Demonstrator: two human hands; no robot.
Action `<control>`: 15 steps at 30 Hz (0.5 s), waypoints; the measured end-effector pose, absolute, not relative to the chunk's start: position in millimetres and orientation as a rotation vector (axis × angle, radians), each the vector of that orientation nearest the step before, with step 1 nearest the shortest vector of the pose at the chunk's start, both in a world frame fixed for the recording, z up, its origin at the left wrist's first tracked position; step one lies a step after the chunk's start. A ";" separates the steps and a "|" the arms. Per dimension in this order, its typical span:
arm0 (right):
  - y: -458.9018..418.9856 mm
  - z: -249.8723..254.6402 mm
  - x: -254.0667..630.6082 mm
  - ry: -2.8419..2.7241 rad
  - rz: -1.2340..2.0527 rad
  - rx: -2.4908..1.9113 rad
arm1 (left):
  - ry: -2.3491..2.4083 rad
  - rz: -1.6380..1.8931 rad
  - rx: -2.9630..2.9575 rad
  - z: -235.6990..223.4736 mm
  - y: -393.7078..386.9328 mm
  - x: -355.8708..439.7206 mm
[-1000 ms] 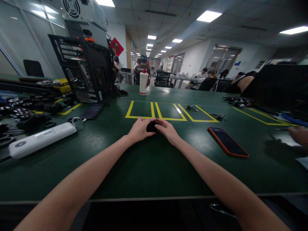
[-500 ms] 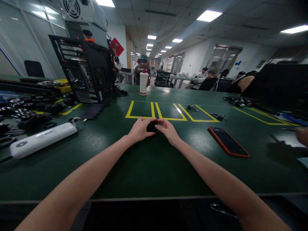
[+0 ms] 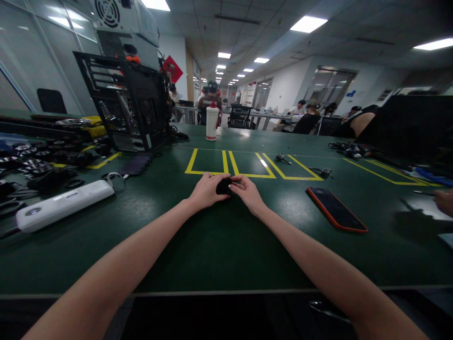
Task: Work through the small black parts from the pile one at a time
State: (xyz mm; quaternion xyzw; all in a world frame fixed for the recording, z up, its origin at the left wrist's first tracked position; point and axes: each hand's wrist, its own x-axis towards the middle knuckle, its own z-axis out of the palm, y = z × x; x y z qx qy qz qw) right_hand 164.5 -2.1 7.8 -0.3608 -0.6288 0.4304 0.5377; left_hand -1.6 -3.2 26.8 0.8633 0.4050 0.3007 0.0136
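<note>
Very little has moved since a second ago: the left hand [image 3: 206,191] and right hand [image 3: 248,193] are in almost the same place, and the one clear shift is a co-worker's hand [image 3: 445,202], now drawn farther toward the right side of the desk [image 3: 226,255]. The black piece [image 3: 222,187] is between the two hands, midway between the left and right sides of the desk and well in from its near edge, just short of the yellow tape boxes [image 3: 205,172]. Whether it rests on the desk or is held just above it, I cannot tell. The left fingers are curled round it, open only as far as its width, with the thumb on the near side. The right thumb and forefinger close in a narrow pinch at its right end; what exactly they grip there is too dark to make out.

The step in hand looks like fine two-handed work on that right end. As I judge it, the next move calls for a steady left grip while the right fingertips do the small adjusting.

Toward the desk's right side lies a phone [image 3: 337,210], well apart from the hands; toward the left side, a power strip [image 3: 65,204]. A bottle [image 3: 211,123] stands near the far edge.
</note>
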 end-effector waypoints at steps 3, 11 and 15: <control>-2.2 9.3 165.3 -1.499 1.073 -0.872 | 1.251 0.934 2.687 27.2 -3.6 -2.0; -7.0 6.3 167.4 -1.534 1.063 -0.809 | 1.218 0.961 2.706 27.9 -4.8 -2.8; -4.5 6.6 166.2 -1.556 0.997 -0.828 | 1.243 0.941 2.698 27.8 -4.5 -2.5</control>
